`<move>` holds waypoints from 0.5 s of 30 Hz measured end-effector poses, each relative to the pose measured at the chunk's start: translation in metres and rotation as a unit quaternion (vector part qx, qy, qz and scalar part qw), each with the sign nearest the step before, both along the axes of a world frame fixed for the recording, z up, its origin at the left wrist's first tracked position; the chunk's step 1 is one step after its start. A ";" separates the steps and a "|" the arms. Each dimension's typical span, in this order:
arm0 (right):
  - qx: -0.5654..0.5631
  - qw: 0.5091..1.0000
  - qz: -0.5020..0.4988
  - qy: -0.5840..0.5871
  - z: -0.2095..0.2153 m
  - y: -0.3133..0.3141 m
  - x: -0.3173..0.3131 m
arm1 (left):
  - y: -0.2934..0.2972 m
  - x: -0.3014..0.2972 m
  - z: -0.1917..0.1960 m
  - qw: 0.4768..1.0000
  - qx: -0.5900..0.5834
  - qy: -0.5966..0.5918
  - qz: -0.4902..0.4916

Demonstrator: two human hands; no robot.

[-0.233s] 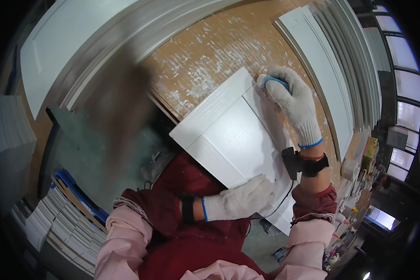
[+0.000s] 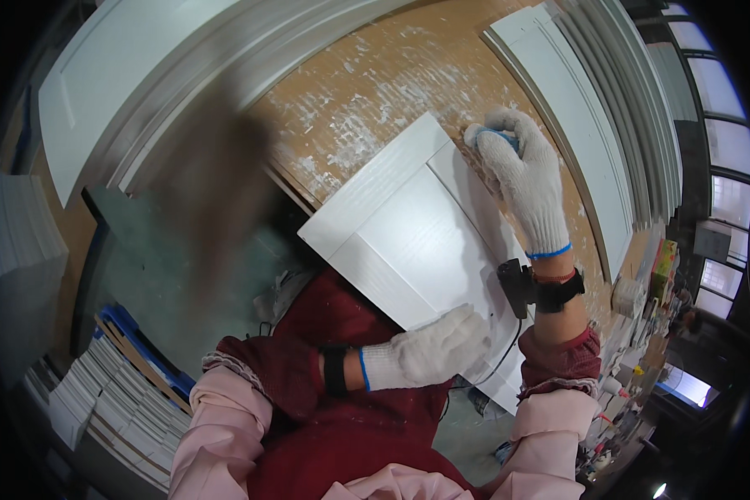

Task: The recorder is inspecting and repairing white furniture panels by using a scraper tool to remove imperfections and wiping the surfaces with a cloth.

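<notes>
A white framed cabinet door panel (image 2: 417, 237) lies slanted across the worktable, its near part reaching over the edge toward my apron. My left hand (image 2: 435, 348), in a white knitted glove, lies with its fingers stretched flat on the panel's near part. Beyond the panel's far right edge, my right hand (image 2: 521, 171), gloved too, is closed round a small blue pad (image 2: 507, 140). Fingers and thumb cover most of this pad, so its full shape is hidden. A black device (image 2: 518, 285) is strapped to my right wrist, with a cable hanging from it.
White paint marks cover the brown worktable (image 2: 367, 108). Several white panels (image 2: 571, 108) stand stacked at the right, and long white panels (image 2: 133, 75) lie at the far left. Another stack (image 2: 117, 400) sits low at the left. A brown blur (image 2: 225, 183) hides part of the left side.
My right hand has shifted slightly, and its fingers now cover more of the blue pad. The panel appears a little farther left and up in view. My left hand stays on it.
</notes>
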State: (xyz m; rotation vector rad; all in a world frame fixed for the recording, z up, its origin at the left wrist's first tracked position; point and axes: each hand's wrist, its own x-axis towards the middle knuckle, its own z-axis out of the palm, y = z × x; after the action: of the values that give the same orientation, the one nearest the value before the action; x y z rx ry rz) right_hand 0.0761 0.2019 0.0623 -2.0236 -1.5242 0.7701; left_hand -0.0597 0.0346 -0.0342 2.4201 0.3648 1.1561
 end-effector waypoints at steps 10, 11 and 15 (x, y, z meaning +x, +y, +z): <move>0.007 1.000 -0.004 -0.021 -0.014 0.002 -0.010 | 0.002 0.002 0.009 0.999 -0.009 0.031 0.026; 0.015 1.000 -0.001 -0.025 -0.016 0.002 -0.009 | 0.002 0.002 0.010 0.999 -0.012 0.026 0.032; -0.010 1.000 0.004 -0.005 -0.008 0.000 -0.011 | 0.002 0.001 0.011 0.999 -0.010 0.039 0.035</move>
State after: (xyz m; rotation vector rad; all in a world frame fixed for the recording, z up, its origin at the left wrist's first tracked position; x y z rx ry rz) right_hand 0.0654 0.2018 0.0541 -2.0394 -1.5364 0.7819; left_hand -0.0582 0.0367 -0.0229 2.4579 0.4879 1.0837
